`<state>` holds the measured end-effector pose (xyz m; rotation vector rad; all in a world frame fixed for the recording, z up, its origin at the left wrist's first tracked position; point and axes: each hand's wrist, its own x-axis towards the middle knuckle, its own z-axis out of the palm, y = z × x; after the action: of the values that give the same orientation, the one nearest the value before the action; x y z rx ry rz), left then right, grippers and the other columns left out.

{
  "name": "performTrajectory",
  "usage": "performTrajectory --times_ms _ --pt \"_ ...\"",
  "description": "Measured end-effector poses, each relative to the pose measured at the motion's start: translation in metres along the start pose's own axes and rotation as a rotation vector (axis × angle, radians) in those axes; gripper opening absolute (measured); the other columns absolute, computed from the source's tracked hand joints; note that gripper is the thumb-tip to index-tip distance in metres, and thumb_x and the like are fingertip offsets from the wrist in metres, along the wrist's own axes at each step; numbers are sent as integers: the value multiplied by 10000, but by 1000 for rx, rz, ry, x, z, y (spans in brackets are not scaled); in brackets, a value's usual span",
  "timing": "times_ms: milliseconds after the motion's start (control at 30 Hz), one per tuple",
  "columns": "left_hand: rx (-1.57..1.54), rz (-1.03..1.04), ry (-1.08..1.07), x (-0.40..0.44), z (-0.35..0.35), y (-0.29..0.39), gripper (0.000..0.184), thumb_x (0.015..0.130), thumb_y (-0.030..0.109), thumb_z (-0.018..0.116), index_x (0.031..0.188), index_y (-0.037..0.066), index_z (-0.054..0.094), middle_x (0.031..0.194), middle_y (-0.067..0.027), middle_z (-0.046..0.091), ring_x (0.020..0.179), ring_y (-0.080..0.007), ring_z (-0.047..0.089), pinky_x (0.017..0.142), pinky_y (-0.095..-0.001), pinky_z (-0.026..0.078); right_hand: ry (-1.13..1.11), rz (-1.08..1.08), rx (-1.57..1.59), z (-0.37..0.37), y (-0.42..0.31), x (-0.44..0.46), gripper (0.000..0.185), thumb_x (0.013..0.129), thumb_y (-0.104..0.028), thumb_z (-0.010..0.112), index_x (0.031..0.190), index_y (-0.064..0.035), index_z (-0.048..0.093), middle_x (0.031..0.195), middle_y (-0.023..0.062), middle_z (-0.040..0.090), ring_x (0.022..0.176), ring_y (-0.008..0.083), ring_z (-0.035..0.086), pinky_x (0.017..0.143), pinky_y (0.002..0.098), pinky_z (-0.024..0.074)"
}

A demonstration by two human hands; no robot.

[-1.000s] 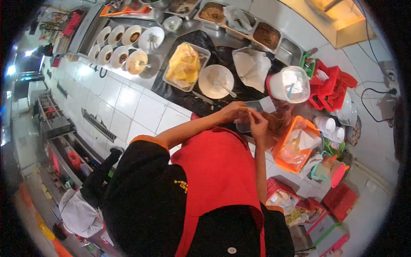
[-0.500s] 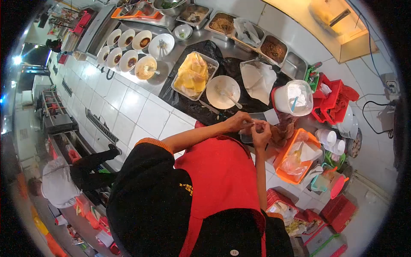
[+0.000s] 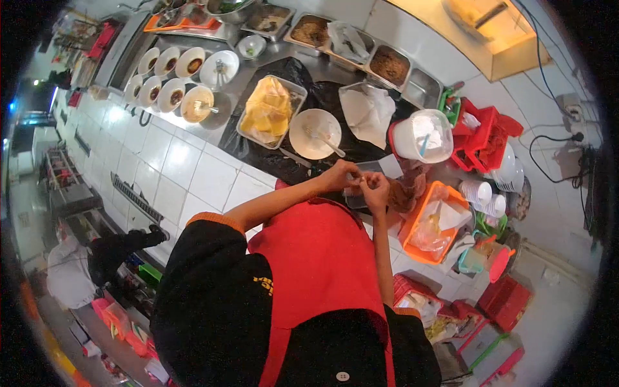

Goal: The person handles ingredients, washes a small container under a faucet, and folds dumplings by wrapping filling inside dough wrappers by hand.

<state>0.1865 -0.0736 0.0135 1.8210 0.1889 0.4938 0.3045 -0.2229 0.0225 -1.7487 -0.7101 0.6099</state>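
Observation:
My left hand [image 3: 340, 176] and my right hand [image 3: 375, 191] meet just above the counter's front edge, fingertips pinched together. Whatever lies between the fingers is too small to name. A clear plastic container [image 3: 391, 166] sits partly hidden behind and below them. Beyond the hands stands a white bowl [image 3: 303, 143] with a fork [image 3: 325, 142] in it. Left of that bowl, a metal tray [image 3: 250, 132] holds a heap covered by yellow sheets [image 3: 267, 106]. A brown crumpled cloth or bag [image 3: 407, 190] is beside my right hand.
Several white bowls [image 3: 175, 95] with dark sauce line the far left counter. Metal pans [image 3: 389, 66] of food run along the back. A white tub [image 3: 422, 135], red baskets [image 3: 487, 138] and an orange basket [image 3: 429, 226] stand right. Another person [image 3: 71, 274] is at lower left.
The whole view has shifted, so the counter and hands appear farther left and slightly higher. Both hands stay close together with fingers pinched. The person at lower left has changed posture slightly.

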Motion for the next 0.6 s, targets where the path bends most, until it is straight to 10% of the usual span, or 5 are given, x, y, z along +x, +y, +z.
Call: performTrajectory --times_ms 600 --pt "64 60 -179 13 -5 28 291 827 174 823 1038 23 691 943 -125 671 864 -269 707 764 -360 559 -250 173 323 -26 -3 -5 235 905 -9 668 1139 0 658 1012 32 690 904 108 650 818 260 530"
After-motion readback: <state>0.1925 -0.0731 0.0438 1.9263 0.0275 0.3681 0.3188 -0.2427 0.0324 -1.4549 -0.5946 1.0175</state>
